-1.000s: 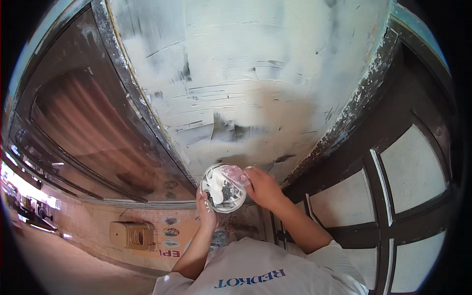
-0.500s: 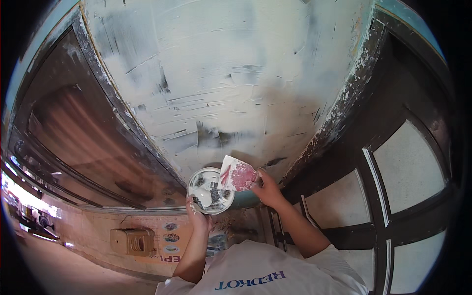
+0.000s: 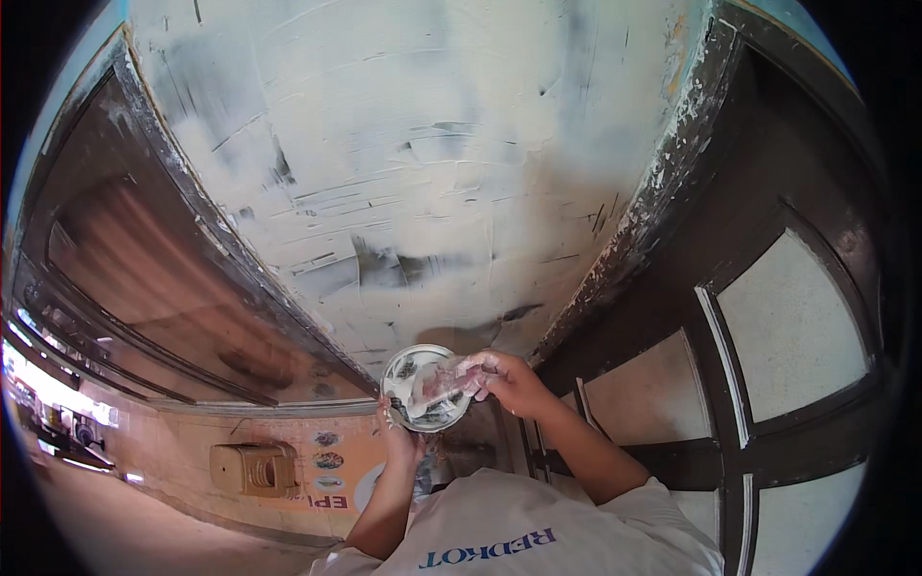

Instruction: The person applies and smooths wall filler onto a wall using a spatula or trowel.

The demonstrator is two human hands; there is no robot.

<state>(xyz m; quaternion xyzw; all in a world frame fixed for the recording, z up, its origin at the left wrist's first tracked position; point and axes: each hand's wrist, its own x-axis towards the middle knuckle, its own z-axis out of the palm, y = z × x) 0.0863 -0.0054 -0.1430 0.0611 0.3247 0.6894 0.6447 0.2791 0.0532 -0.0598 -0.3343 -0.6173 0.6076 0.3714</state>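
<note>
My left hand grips the near left side of a round tub, which holds white putty smeared over its inside. My right hand is closed on a pinkish-red putty spreader coated in white. The spreader is tilted over the tub, its blade reaching into the opening; whether it touches the putty I cannot tell. White smears cover the fingers of my right hand. Just beyond the tub rises a wall coated unevenly in white, with dark grey patches showing through.
A dark-framed window with reddish reflections flanks the wall on the left. To the right stands a dark door with pale panels. A tan plastic stool and an orange printed poster are at lower left.
The spreader has gone from beside the tub's right rim, broad face showing, to a tilted position over the opening. The tub now sits slightly lower and farther right in view.
</note>
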